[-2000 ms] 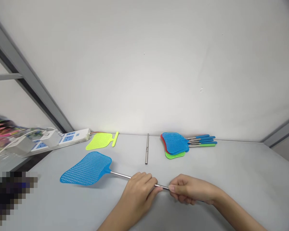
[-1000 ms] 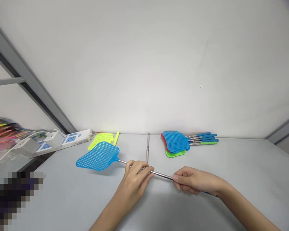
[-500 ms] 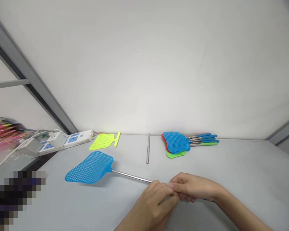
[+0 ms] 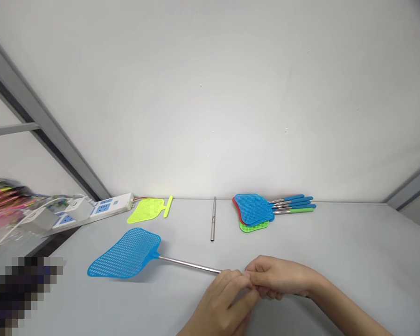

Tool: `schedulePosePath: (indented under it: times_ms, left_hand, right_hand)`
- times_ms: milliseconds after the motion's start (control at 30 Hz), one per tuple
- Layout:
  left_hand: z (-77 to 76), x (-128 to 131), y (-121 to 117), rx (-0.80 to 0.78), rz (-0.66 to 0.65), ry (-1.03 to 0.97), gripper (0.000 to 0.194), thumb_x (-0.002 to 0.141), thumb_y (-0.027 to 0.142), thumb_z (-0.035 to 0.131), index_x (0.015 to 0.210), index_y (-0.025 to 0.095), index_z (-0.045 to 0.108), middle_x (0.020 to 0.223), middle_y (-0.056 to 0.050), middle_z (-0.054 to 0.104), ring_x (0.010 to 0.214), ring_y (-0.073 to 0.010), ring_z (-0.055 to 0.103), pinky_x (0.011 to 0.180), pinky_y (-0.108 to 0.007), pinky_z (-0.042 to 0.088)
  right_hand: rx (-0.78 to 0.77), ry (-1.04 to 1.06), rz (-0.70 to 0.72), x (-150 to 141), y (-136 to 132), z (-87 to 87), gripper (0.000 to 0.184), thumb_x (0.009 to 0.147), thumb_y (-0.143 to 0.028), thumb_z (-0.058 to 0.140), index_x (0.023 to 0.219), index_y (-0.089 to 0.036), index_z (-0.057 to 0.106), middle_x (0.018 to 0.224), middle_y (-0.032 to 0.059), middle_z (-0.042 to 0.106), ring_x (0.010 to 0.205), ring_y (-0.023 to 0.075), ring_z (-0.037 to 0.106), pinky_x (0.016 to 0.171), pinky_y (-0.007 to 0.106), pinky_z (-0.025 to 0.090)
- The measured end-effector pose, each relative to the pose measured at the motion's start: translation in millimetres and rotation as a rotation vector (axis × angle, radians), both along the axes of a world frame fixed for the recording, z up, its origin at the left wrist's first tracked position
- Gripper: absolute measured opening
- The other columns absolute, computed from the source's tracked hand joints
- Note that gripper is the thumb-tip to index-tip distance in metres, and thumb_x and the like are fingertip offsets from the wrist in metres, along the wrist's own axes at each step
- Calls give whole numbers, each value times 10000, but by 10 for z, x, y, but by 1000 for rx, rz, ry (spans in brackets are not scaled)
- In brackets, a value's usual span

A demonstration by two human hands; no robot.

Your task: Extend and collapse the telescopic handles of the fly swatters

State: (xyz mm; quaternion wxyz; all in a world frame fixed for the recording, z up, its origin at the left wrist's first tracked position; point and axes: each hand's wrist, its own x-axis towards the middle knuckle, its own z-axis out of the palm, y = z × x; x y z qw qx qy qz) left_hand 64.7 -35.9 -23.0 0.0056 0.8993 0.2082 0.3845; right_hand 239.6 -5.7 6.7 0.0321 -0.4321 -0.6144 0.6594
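Note:
A blue fly swatter (image 4: 128,254) with a thin metal rod is held above the table, its mesh head pointing left. My left hand (image 4: 227,298) is closed round the rod, which disappears beneath its fingers. Touching it, my right hand (image 4: 278,277) pinches the swatter further along; a thin dark end shows below that wrist. The swatter's grip is mostly hidden by the hands. Beyond them lies a separate telescopic metal rod (image 4: 213,219). To its left rest a yellow swatter head (image 4: 147,210) and a yellow handle (image 4: 168,206).
Several stacked fly swatters (image 4: 254,210), blue, red and green, lie against the wall at the back right. A white power strip (image 4: 110,205) with plugged-in adapters runs along the left edge. Behind it is a pile of colourful items in clear plastic (image 4: 7,200).
The view has tilted slightly, so everything sits a little lower and left. Both hands keep hold of the blue fly swatter, with hardly any change in position.

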Motion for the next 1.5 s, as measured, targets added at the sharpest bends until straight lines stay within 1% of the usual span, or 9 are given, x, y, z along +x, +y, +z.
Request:
schedulePosePath:
  times_ms: [133, 267, 467, 600, 733, 867, 1133, 1267, 1500]
  left_hand:
    - [9, -17, -7, -47, 4, -25, 279, 799, 54, 377, 1031, 141, 506, 911, -108, 609, 896, -168, 559, 732, -281, 503]
    - [-10, -63, -6, -35, -100, 90, 328, 869, 123, 339, 1191, 91, 397, 1131, -149, 546, 1140, -180, 434, 893, -261, 442]
    - [-42, -80, -6, -2, -111, 211, 331, 854, 78, 341, 1173, 47, 425, 1195, -184, 493, 1201, -204, 350, 943, -248, 384]
    - [-39, -67, -10, -13, -92, 172, 351, 839, 102, 381, 1188, 101, 417, 1209, -163, 482, 1190, -198, 372, 908, -250, 424]
    - [-25, -56, 8, -24, -47, 88, 347, 820, 100, 402, 1157, 164, 454, 1158, -133, 513, 1139, -212, 428, 879, -320, 452]
    - [-9, -42, 20, -99, -65, 22, 321, 769, 37, 394, 1064, 131, 480, 1070, -139, 536, 1020, -213, 484, 816, -348, 456]
    - [24, -88, 49, -428, 61, 154, 186, 838, 86, 332, 930, 172, 468, 884, -54, 543, 799, -160, 479, 712, -309, 416]
    - [39, -144, 112, -450, 185, 230, 129, 873, 187, 348, 909, 189, 472, 808, -25, 546, 746, -161, 467, 675, -307, 387]
    - [-17, -189, 168, -466, 285, 338, 196, 886, 293, 344, 817, 191, 497, 756, -4, 538, 724, -153, 470, 668, -298, 357]
  right_hand:
    - [1, -7, 13, -9, -6, -7, 297, 805, -378, 378, 616, -151, 410, 550, -31, 410, 417, 32, 343, 394, 140, 280]
    - [-9, 15, -1, -12, -17, -9, 135, 732, -211, 364, 630, -152, 430, 555, -38, 397, 422, 29, 331, 387, 133, 258]
    - [-14, 17, 1, -7, -15, -26, 105, 659, -169, 338, 612, -152, 430, 544, -42, 394, 416, 27, 323, 387, 137, 256]
    - [-27, 30, 3, -8, -8, -34, 110, 674, -182, 337, 610, -155, 423, 534, -45, 379, 412, 29, 303, 381, 139, 237]
    - [-31, 54, -13, -15, -18, 5, 121, 713, -210, 358, 618, -157, 413, 543, -46, 368, 424, 32, 319, 391, 137, 249]
    - [-38, 7, -25, -16, -22, 21, 176, 755, -243, 363, 618, -151, 425, 546, -38, 391, 433, 36, 343, 407, 136, 281]
    - [-15, -27, -26, 21, -14, 2, 354, 815, -438, 381, 658, -141, 489, 563, -30, 400, 441, 39, 345, 409, 138, 288]
    - [-24, -28, -51, 47, 0, 19, 392, 808, -489, 387, 662, -141, 492, 561, -36, 387, 442, 37, 334, 407, 137, 278]
    - [-8, -18, -36, 69, 27, -45, 361, 819, -446, 382, 666, -139, 495, 569, -34, 395, 432, 36, 323, 400, 142, 267]
